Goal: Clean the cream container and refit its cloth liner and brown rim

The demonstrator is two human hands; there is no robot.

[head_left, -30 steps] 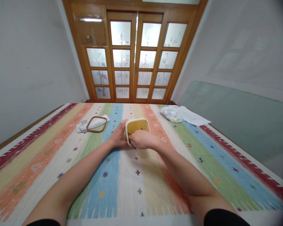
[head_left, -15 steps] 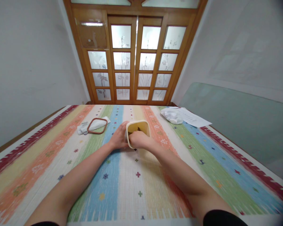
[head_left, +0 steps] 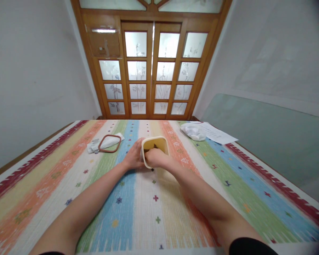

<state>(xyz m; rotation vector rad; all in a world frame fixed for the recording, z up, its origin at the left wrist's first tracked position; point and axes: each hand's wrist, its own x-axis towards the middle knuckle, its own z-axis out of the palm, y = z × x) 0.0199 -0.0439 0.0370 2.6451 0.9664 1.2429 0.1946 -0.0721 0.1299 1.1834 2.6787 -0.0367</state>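
A cream, square-rimmed container [head_left: 163,141] stands near the middle of the table, its open top facing me and something dark inside. My left hand [head_left: 135,155] is wrapped round its left side, holding it. Inside the opening is my right hand [head_left: 154,157], its fingers hidden by the wall and by the hand itself, so what they touch does not show. To the left, a reddish-brown square ring [head_left: 109,151] lies partly over a crumpled white plastic bag [head_left: 92,146].
A striped cloth [head_left: 146,209] covers the table. At the back right lie a white crumpled bag [head_left: 193,131] and a printed paper sheet [head_left: 220,134]. Beyond the table are wood-framed glass doors [head_left: 152,71], with a pale green panel [head_left: 255,127] along the right side.
The view has tilted up very slightly. Both hands and the container stay in nearly the same place.
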